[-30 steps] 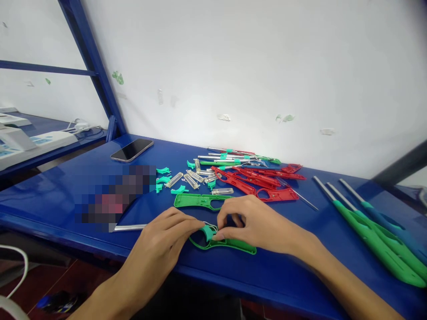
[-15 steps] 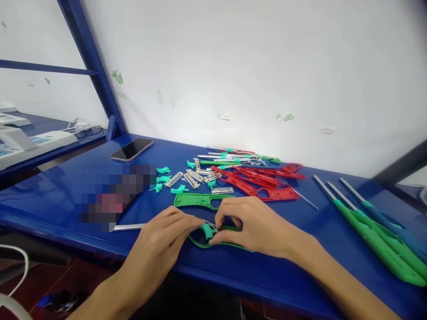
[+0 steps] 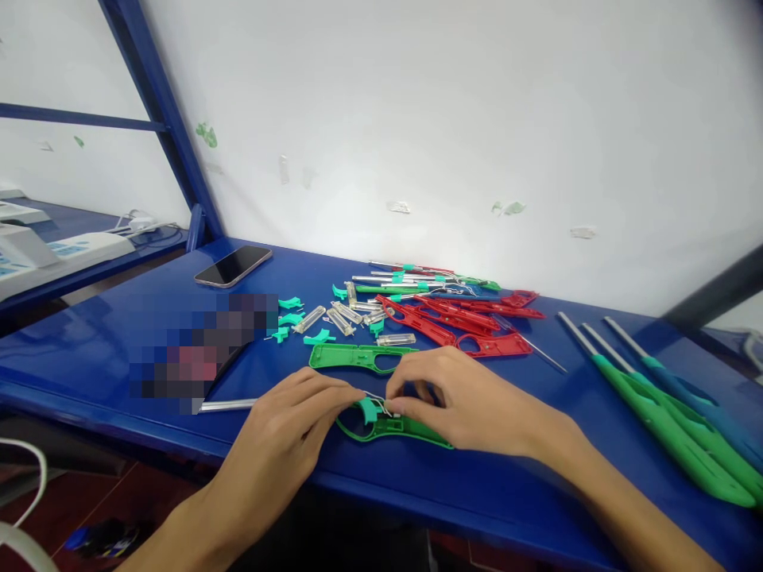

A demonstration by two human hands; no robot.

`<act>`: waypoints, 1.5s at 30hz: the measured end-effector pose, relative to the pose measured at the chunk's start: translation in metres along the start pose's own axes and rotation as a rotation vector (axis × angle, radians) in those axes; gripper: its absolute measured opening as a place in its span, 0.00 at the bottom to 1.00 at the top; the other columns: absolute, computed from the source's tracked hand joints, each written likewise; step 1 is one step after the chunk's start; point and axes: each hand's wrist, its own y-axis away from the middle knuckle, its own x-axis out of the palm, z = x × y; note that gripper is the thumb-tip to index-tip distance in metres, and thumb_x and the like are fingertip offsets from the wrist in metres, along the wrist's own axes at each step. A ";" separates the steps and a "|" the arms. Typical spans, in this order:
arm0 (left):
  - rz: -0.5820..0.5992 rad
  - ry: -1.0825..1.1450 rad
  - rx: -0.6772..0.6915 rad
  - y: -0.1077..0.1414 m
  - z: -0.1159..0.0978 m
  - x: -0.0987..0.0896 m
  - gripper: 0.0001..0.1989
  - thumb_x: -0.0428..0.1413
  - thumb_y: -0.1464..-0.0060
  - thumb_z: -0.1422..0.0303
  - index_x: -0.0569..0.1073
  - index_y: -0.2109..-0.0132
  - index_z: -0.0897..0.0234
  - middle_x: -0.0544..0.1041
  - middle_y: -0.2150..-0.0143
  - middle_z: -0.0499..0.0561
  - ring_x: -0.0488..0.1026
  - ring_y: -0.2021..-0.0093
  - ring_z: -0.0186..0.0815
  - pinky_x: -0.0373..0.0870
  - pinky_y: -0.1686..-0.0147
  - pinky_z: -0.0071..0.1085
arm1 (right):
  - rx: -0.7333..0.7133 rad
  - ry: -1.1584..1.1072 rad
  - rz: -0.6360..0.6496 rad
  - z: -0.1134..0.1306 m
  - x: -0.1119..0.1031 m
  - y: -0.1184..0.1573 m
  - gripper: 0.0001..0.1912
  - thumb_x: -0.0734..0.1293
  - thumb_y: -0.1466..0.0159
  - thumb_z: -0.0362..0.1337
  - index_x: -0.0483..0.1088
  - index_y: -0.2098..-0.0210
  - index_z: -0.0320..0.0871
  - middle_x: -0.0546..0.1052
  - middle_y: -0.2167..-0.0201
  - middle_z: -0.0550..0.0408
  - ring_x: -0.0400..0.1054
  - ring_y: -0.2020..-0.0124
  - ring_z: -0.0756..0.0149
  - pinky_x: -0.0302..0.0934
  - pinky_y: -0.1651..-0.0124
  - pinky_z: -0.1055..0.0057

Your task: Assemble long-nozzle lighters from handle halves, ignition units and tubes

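Lower centre, green shell half (image 3: pixel 414 430) on tabletop (image 3: pixel 506 492) | left hand (image 3: pixel 292 413): at its front end, grip hidden, cannot tell | right hand (image 3: pixel 458 401): narrow pinch on white wires (image 3: pixel 380 399) | brace shell; ease wires gently, clear of teal trigger (image 3: pixel 369 412).

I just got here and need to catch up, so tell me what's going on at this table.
A person is working on an open green shell half with both hands. The left hand steadies it beside a teal piece, while the right hand pinches at thin white wires there. Another green half lies just behind, with red shells and small clear parts further back. Three closed, long-tubed pieces lie to the right.
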 end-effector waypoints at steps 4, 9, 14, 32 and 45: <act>-0.004 0.010 -0.022 0.000 0.001 0.001 0.10 0.57 0.31 0.76 0.82 0.52 0.59 0.85 0.58 0.46 0.80 0.59 0.33 0.76 0.56 0.25 | -0.001 0.010 -0.005 0.001 -0.001 0.000 0.09 0.67 0.28 0.36 0.80 0.60 0.45 0.82 0.67 0.58 0.67 0.71 0.69 0.54 0.68 0.71; -0.028 0.053 -0.148 -0.002 -0.002 0.000 0.10 0.57 0.32 0.74 0.81 0.52 0.55 0.84 0.59 0.44 0.81 0.61 0.32 0.76 0.59 0.23 | -0.005 -0.016 -0.010 -0.002 0.000 -0.001 0.09 0.67 0.27 0.37 0.81 0.60 0.46 0.81 0.68 0.60 0.67 0.72 0.70 0.55 0.68 0.72; -0.043 0.095 -0.281 -0.005 -0.005 -0.004 0.06 0.59 0.34 0.70 0.79 0.58 0.53 0.84 0.63 0.41 0.79 0.68 0.33 0.76 0.66 0.25 | 0.020 -0.042 0.026 -0.005 0.000 -0.001 0.05 0.71 0.29 0.38 0.81 0.59 0.48 0.82 0.66 0.62 0.68 0.71 0.71 0.56 0.69 0.72; -0.021 0.208 -0.466 -0.007 -0.008 -0.005 0.05 0.61 0.37 0.69 0.79 0.59 0.51 0.83 0.63 0.39 0.80 0.65 0.33 0.73 0.63 0.27 | -0.089 0.044 -0.070 -0.013 0.011 -0.007 0.03 0.72 0.30 0.33 0.80 0.60 0.47 0.84 0.64 0.63 0.72 0.68 0.71 0.57 0.65 0.73; -0.036 0.208 -0.424 -0.005 -0.006 -0.003 0.06 0.62 0.37 0.70 0.78 0.58 0.50 0.83 0.62 0.37 0.79 0.65 0.29 0.72 0.63 0.24 | -0.254 0.542 -0.128 -0.016 0.018 -0.003 0.09 0.67 0.27 0.29 0.80 0.55 0.44 0.84 0.64 0.55 0.76 0.69 0.67 0.46 0.72 0.69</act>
